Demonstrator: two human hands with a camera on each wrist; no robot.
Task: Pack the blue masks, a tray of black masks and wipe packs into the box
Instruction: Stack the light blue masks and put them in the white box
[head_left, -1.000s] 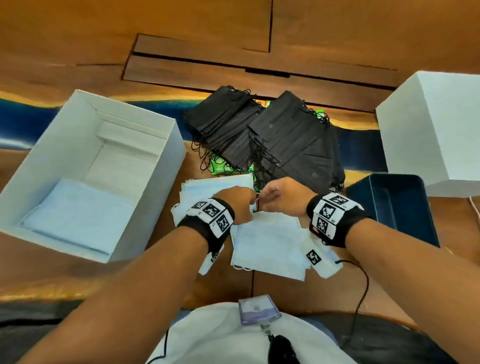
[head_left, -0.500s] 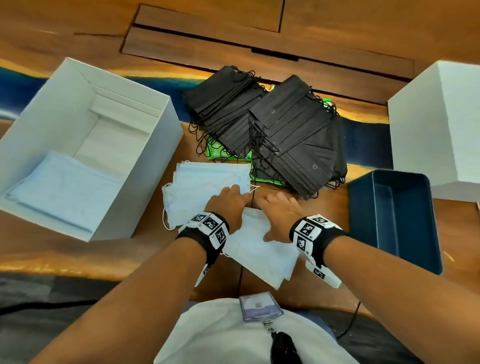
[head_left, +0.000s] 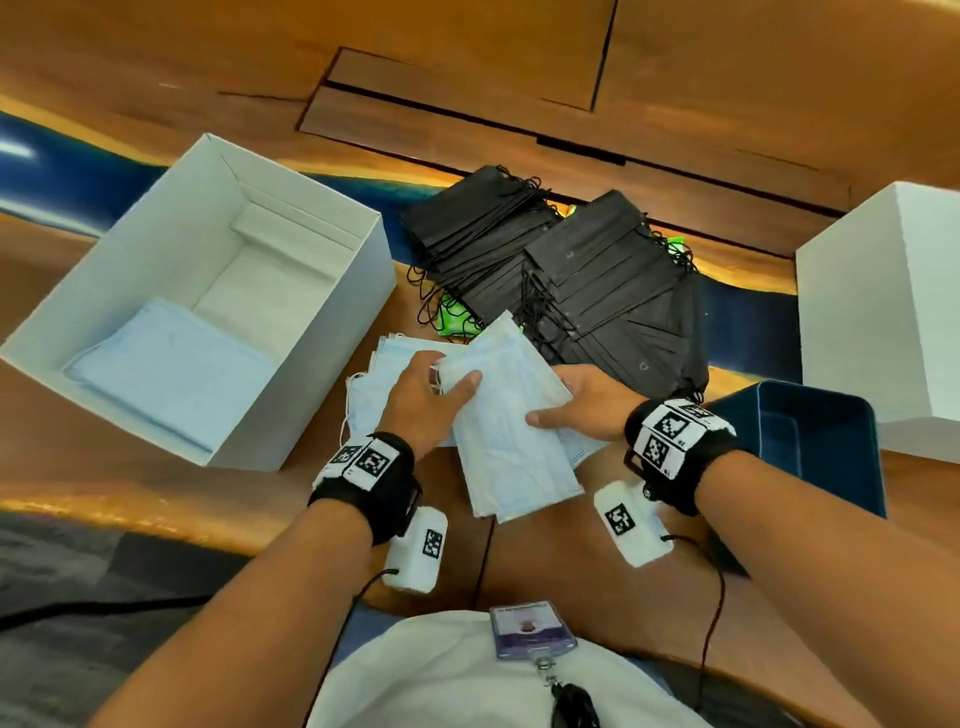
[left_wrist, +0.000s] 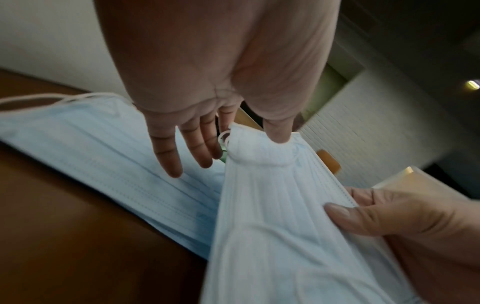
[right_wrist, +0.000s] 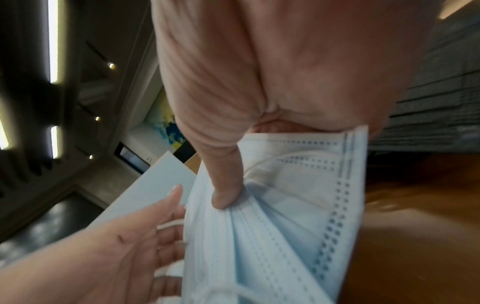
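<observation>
Both hands hold a stack of blue masks (head_left: 511, 431) lifted off the table and tilted. My left hand (head_left: 452, 387) pinches its far end with the thumb on top (left_wrist: 278, 133), while the other fingers (left_wrist: 168, 162) stretch out beside it. My right hand (head_left: 550, 410) grips the stack's right edge, thumb (right_wrist: 224, 197) on top and fingers hidden underneath. More blue masks (head_left: 376, 374) lie on the table under my left hand. The open white box (head_left: 363, 291) at left has blue masks (head_left: 166, 374) inside. Black masks (head_left: 582, 280) are piled behind, over green wipe packs (head_left: 457, 319).
A dark blue tray (head_left: 831, 447) stands at the right near the table edge, with a tall white box (head_left: 883, 312) behind it. The wooden table (head_left: 571, 551) shows bare between the held stack and my body.
The hands were pressing blue masks flat on the table; now they have gathered a stack and lifted it, tilted, above the table. The view has also shifted.
</observation>
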